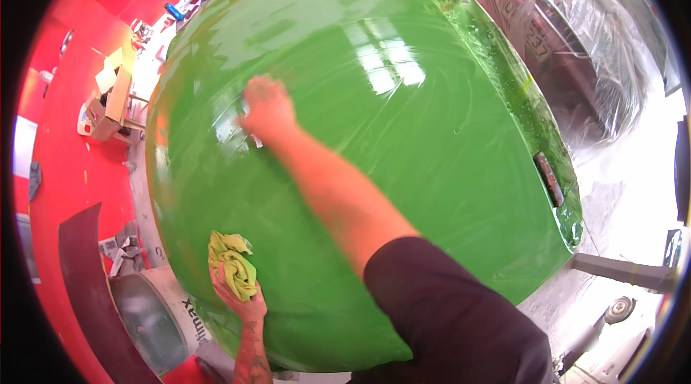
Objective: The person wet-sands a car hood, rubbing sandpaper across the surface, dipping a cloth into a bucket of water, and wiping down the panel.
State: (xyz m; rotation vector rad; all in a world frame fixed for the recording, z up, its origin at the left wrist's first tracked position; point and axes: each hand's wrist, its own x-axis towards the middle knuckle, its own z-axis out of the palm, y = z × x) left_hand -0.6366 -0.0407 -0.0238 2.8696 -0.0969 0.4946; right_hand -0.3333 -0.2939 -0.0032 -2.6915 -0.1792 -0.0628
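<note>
Left hand [247, 306]: at 7 o'clock, fingers curled in a grip, partly hidden
Left forearm [252, 355]: tattooed, pointing to 12
Right hand [270, 105]: at 10 o'clock, blurred, fingers unclear
Right forearm [338, 197]: bare, stretched toward 11
Right upper arm [453, 305]: dark-sleeved, at 5, nearly in line with the forearm

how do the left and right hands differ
The left hand holds a crumpled yellow-green cloth; what the right hand holds is unclear. The left hand is near the edge of the green panel; the right hand reaches farther in. The right hand is blurred; the left hand looks sharper. Both are bare.
</note>
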